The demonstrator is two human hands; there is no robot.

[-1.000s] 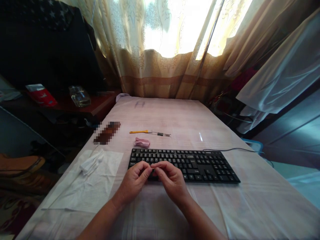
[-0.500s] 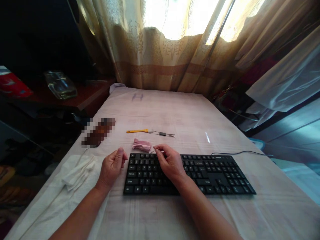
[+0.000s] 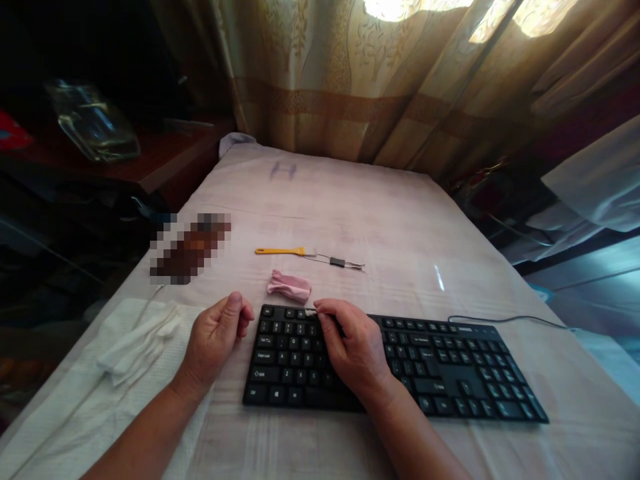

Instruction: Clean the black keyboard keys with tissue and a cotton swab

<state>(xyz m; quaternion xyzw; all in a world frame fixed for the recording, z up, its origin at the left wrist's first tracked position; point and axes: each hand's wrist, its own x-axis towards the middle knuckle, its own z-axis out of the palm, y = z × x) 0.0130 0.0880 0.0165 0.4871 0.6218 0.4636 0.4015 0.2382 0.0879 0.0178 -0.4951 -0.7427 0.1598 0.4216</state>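
A black keyboard [image 3: 445, 380] lies on the pale cloth. Over its upper left part, my right hand [image 3: 353, 343] pinches a small white piece [image 3: 311, 312] against the top row of keys. My left hand [image 3: 215, 333] is curled closed just left of the keyboard, thumb up; whether its fingers hold anything is hidden. Behind the keyboard lies a folded pink cloth [image 3: 289, 286]. Farther back are a yellow-handled brush [image 3: 280, 251] and a thin metal tool with a dark sleeve [image 3: 337, 262].
White cloth [image 3: 143, 343] lies crumpled at the left, with a blurred-out object [image 3: 190, 253] behind it. A glass jar [image 3: 95, 123] stands on the dark red furniture at the back left. Curtains [image 3: 340, 87] hang behind, and a cable [image 3: 510, 319] runs right from the keyboard.
The view has tilted down and come closer. My right hand's fingertips are now lower, on the keyboard's top row, with the white piece showing more clearly. My left hand remains curled.
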